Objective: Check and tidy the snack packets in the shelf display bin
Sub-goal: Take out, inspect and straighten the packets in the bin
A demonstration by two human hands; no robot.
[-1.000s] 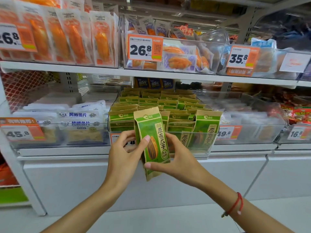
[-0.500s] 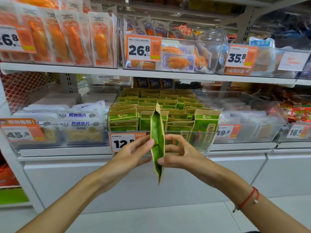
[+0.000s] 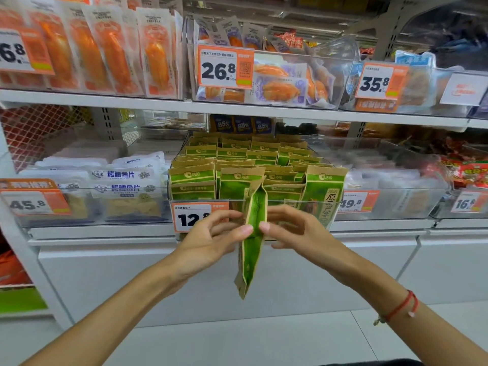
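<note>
Inspection step in hand: left hand (image 3: 211,240) and right hand (image 3: 293,229) pinch a green-and-kraft paper snack packet (image 3: 250,239) edge-on by fingertips, other fingers loose. Next, likely reseat it upright in the clear plastic display bin (image 3: 327,204).

The held packet (image 3: 252,233) looked like matt kraft paper with a green printed gusset. The display bin (image 3: 340,178) was clear, glossy plastic. The shelf edge (image 3: 105,97) appeared smooth white-painted metal.

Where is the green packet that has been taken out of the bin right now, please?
In the head view the green packet hangs edge-on at centre, pinched between the left hand and right hand, just in front of the clear bin beside the 12.8 price tag.
</note>
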